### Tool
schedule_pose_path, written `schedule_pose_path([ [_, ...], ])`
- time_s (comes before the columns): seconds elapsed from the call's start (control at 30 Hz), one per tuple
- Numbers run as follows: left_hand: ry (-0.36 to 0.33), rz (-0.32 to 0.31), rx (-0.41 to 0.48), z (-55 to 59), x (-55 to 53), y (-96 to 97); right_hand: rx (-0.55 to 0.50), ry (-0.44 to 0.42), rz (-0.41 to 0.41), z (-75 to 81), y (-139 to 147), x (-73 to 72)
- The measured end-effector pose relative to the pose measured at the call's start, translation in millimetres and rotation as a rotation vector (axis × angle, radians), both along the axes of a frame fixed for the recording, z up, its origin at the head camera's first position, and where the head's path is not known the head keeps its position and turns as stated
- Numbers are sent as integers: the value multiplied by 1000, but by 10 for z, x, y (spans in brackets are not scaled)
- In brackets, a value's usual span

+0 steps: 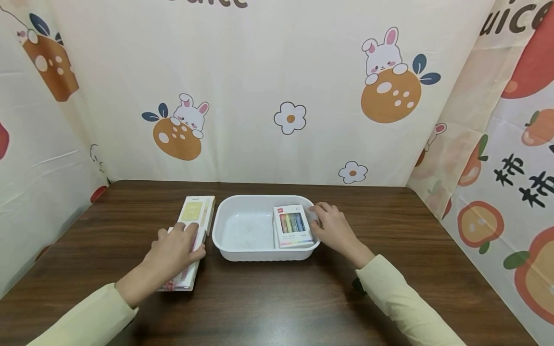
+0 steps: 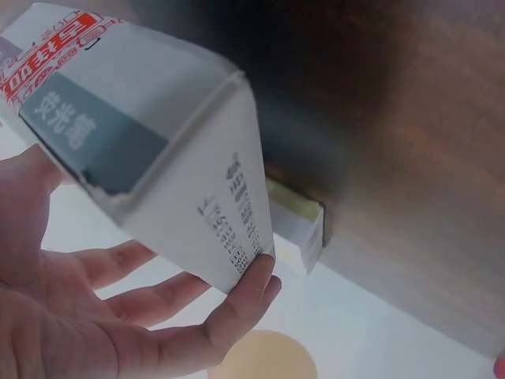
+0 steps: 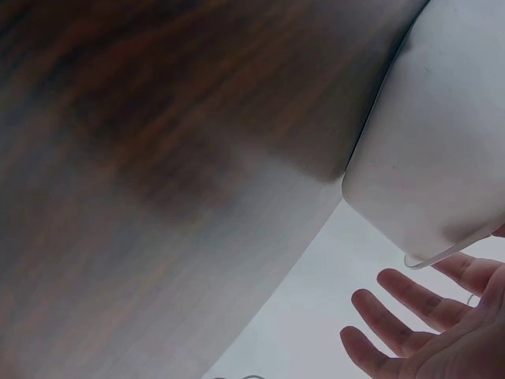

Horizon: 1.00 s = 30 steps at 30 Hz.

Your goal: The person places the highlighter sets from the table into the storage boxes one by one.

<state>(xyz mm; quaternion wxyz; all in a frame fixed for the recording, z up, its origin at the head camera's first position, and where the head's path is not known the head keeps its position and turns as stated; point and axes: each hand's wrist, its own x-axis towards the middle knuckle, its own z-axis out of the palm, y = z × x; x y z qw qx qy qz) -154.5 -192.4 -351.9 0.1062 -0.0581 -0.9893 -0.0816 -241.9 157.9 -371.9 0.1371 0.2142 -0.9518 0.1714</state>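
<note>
My left hand (image 1: 170,252) grips a white highlighter box (image 1: 188,274) left of the basin. In the left wrist view the fingers lie along one side of this highlighter box (image 2: 158,134), which has red print and a grey label; the thumb is mostly hidden. Just behind stands another white box with a yellow-green panel (image 1: 192,211). At the basin's right rim is my right hand (image 1: 335,228), its thumb and index fingertip touching the edge. In the right wrist view its other fingers (image 3: 387,324) spread apart beside the white basin (image 3: 434,142).
The white plastic basin (image 1: 246,253) stands at mid-table. In its right side lies a white box showing coloured pens (image 1: 293,226) through a window. The brown wooden table (image 1: 277,307) meets a printed curtain (image 1: 251,96) at the back, with more curtain at both sides.
</note>
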Motion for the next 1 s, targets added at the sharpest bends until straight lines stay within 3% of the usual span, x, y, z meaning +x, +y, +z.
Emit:
schedule_pose_path([
  [0.73, -48, -21, -12, 468, -257, 145, 4, -22, -9, 9, -8, 7],
  [1.0, -67, -49, -8, 548, -343, 281, -4, -14, -8, 11, -13, 6],
])
